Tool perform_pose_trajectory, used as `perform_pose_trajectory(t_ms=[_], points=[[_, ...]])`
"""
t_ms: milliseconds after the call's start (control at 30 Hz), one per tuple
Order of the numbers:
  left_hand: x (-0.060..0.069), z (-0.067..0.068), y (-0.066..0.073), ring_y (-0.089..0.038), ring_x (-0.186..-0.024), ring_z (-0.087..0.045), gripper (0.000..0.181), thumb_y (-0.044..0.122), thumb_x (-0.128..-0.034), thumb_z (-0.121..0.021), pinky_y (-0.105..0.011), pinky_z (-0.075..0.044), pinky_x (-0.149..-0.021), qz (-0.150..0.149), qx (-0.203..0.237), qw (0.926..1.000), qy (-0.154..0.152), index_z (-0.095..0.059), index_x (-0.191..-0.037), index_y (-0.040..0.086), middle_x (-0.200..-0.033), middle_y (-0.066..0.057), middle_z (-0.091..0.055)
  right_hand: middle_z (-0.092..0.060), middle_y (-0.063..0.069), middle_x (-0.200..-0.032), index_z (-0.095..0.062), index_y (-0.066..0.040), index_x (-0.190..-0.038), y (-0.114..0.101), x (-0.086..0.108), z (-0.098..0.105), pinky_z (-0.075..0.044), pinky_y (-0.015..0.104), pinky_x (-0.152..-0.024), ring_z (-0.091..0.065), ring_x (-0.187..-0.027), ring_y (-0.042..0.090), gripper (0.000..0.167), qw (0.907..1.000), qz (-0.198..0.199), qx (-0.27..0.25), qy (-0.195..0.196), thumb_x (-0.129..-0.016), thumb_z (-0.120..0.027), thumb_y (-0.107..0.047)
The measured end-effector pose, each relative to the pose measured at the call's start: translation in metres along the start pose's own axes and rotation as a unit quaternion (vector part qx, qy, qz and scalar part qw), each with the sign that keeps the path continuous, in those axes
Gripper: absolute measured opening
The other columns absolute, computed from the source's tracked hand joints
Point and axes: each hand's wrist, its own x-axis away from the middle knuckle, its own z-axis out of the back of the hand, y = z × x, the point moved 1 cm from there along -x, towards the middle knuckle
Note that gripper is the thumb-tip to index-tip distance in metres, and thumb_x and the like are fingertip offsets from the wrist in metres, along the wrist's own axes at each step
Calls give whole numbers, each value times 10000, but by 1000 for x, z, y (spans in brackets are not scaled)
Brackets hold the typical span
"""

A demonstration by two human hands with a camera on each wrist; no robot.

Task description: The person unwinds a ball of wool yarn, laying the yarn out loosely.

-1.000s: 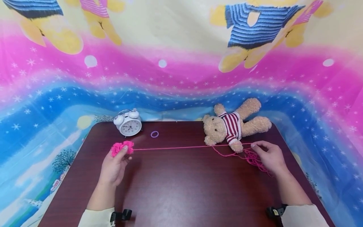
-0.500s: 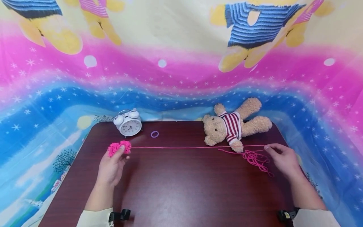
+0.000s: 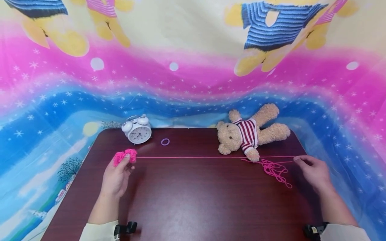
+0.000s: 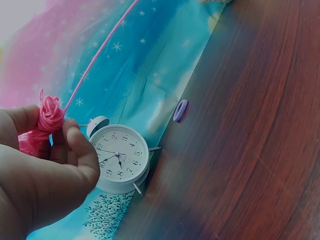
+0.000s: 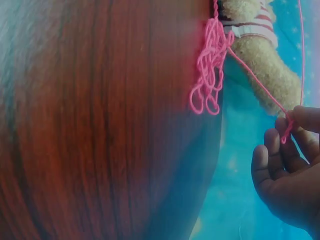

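A pink yarn bundle [image 3: 125, 156] is held in the left grip [image 3: 116, 179], pinched between thumb and fingers. From it a taut strand [image 3: 193, 157] is stretched across to the right grip [image 3: 315, 172], where it is pinched narrowly between thumb and forefinger. By a second strand [image 5: 257, 79] that grip is linked to a loose yarn tangle [image 3: 275, 170], spread on the desk [image 3: 193, 201] just inward of it. Beyond the tangle, a teddy bear [image 3: 249, 134] is laid with its head toward the left grip's side. Beyond the left grip, a white alarm clock [image 3: 139, 134] is stood upright, with a purple ring [image 3: 162, 142] placed just inward of it.
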Motion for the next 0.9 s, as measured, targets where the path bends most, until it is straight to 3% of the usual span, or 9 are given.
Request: perform_pose_trajectory(t_ms=[167,367,533,700,900], points=[[-1,2,0,-144,-1038,-611,365,296,-1023,-669,-241,-538,-868,-38,106,9999,-18,-535,-1289,84,-1142,-2,-665,-559,318,-1383,-677,12,-1288,3,1,4,-400,271,-676,-487,-1168,421,566,9999,-120,-81,-94,-1042,-575,-488],[0,4,1,-146,-1040,-645,383,283,-1022,-672,-252,-559,-890,-21,372,9993,9,-518,-1312,87,-1123,-3,-672,-595,291,-1335,-677,4,-1301,9,0,8,-430,268,-630,-489,-1033,297,575,9997,-203,1,-96,-1044,-565,-498],[-1,6,3,-128,-1030,-625,366,293,-1020,-673,-243,-536,-884,49,440,9984,355,-545,-1314,116,-1110,33,-669,-598,295,-1323,-671,5,-1304,14,-2,13,-426,281,-639,-491,-1045,301,591,9995,-311,56,-80,-1039,-566,-512],[-3,8,2,-117,-982,-591,278,285,-1017,-680,-249,-480,-857,29,491,9964,683,-622,-1245,137,-1035,69,-695,-571,324,-1352,-670,16,-1291,16,-2,11,-415,335,-717,-504,-1125,410,591,9991,-249,108,-325,-1040,-567,-509],[-2,12,-2,-131,-958,-624,303,278,-1024,-669,-255,-545,-848,85,668,9972,320,-609,-1272,113,-1068,17,-689,-613,292,-1338,-687,15,-1277,12,0,0,-435,377,-838,-503,-1245,457,522,9955,208,128,-918,-1063,-561,-445]])
